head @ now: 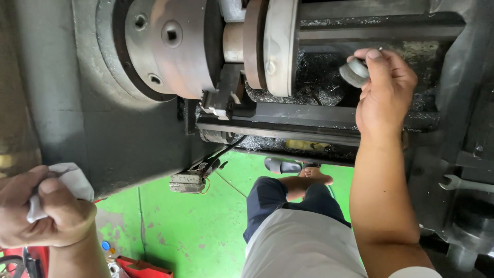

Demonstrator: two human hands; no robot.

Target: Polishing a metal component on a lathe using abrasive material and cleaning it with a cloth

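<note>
- The right hand (385, 92) is raised in front of the lathe bed (309, 116), wrist bent, forearm stretched up from the lower right of the view.
- Its grip is closed on a small grey metal ring (354, 72), pinched between thumb and fingertips just to the right of the large disc workpiece (280, 46).
- The left hand (43, 208) is held low at the left edge, curled into a fist; its grip is shut around a crumpled white rag (72, 180), part of which sticks out above the thumb.
- Much of the ring is covered by the fingers, so its full shape cannot be made out; the left forearm is cut off by the frame's lower edge.
- The chuck (164, 46) is seen at the upper left, with the disc workpiece mounted to its right; dark metal swarf (319, 77) lies on the bed behind the ring.
- A grey pedal box (188, 181) with a cable hangs over the green floor (195, 226).
- An open-end wrench (463, 183) rests on the machine at the right edge.
- The person's own legs and a sandalled foot (288, 166) are seen below the bed.
</note>
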